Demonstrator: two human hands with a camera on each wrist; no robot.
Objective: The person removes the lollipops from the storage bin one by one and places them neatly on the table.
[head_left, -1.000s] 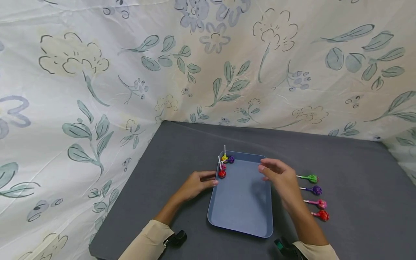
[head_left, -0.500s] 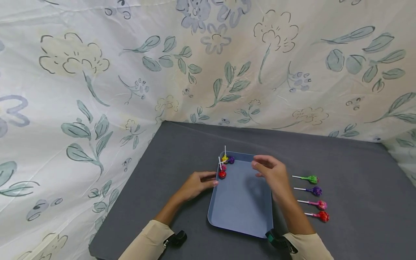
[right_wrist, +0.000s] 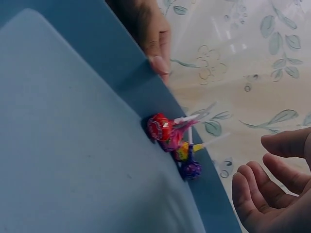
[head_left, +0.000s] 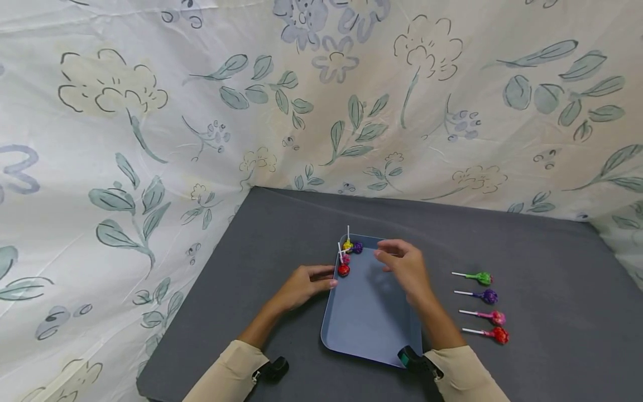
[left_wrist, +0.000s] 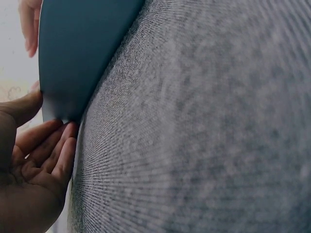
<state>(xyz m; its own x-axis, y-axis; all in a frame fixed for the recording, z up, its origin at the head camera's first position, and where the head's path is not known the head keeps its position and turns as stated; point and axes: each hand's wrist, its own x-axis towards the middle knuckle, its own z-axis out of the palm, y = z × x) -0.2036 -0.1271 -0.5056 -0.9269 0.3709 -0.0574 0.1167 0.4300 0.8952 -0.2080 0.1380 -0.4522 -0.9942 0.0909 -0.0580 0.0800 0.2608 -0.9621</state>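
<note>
Tray (head_left: 366, 318), long axis running away from the person, lies between the hands: left hand (head_left: 301, 287), fingers relaxed, touches its left rim by the four clustered lollipops (head_left: 344, 270); right hand (head_left: 407, 271), loosely bent, apparently empty, hovers over its far right part, nearer the loose lollipops (head_left: 489, 296) right of it.

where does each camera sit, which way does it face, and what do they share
Head: on the person's head, facing forward and down at the tray, grey table and floral cloth; left hand, right hand and both sleeves show.
Left wrist: on that wrist, facing the tray's side and the table; left hand at left, right fingers above.
Right wrist: on that wrist, facing across the tray; right hand at right, left hand at top.
Shared by head and right wrist: four lollipops in the tray.
</note>
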